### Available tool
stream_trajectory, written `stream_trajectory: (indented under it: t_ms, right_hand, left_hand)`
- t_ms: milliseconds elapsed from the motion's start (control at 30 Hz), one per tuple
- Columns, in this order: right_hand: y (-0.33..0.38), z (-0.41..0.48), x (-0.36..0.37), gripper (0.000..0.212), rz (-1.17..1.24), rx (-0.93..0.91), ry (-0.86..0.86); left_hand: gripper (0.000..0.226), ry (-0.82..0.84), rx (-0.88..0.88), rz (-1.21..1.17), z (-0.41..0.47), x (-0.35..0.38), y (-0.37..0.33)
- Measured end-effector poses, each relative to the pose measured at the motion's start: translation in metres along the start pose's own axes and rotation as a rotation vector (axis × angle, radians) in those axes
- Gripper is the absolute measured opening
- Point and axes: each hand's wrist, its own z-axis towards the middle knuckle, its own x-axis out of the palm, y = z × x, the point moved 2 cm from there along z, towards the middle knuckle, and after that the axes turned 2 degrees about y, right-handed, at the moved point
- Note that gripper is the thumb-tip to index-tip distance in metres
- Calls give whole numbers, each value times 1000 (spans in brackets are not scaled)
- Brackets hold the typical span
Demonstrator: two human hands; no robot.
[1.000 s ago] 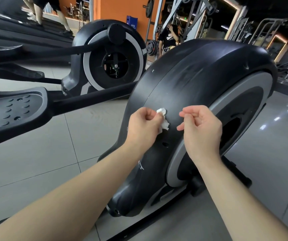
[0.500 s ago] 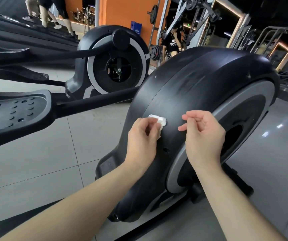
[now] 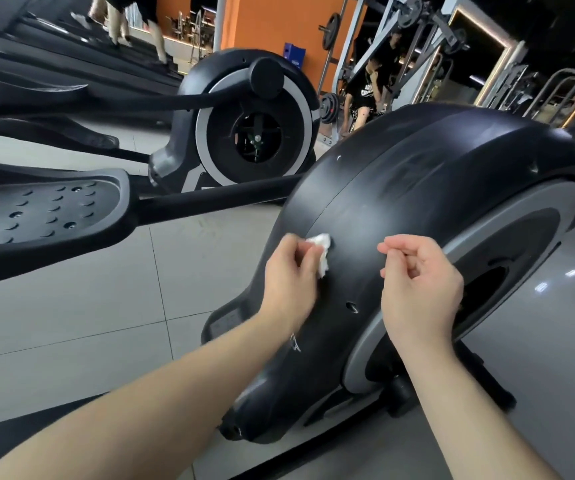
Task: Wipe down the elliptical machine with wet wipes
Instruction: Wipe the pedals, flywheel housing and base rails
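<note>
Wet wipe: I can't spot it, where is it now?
In the head view the wet wipe is bunched in the left hand, against the black flywheel housing, left of the right hand.

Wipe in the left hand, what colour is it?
White; the wipe shows best in the head view.

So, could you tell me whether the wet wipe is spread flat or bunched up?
Bunched up: the wet wipe is a small crumpled wad pinched in the left hand.

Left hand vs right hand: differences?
The left hand pinches a crumpled white wipe; the right hand holds nothing. The left presses the wipe on the black flywheel housing; the right's fingers are curled, contact with the housing unclear. Both are bare, level with each other over the housing.
</note>
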Motion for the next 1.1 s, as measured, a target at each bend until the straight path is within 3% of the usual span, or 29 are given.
stream_trajectory:
  t_ms: [133,367,500,600,700,800,967,1100]
  right_hand:
    - [-5,-1,1,28,-31,-37,9]
    - [-8,-4,4,29,-66,-93,-9]
    - [-9,-1,10,25,-80,-101,-45]
    - [-11,-2,12,23,-79,-120,-35]
    - [-16,-4,10,22,-84,-173,-9]
    - [-24,-10,9,23,-45,-226,25]
    - [-45,-52,10,24,-35,-315,155]
    - [-71,-97,19,27,-53,-67,342]
  left_hand:
    - [23,-30,30,-14,4,1,11]
    - [30,-91,-359,47,-28,-25,91]
    - [35,-114,-224,20,-2,-16,59]
    - [32,-6,-17,3,8,-4,15]
    - [27,46,94,52,-5,-3,18]
    - [28,133,27,118,-32,-23,60]
    - [19,272,-93,428,-34,-54,108]
    - [15,205,-138,371,-32,-51,113]
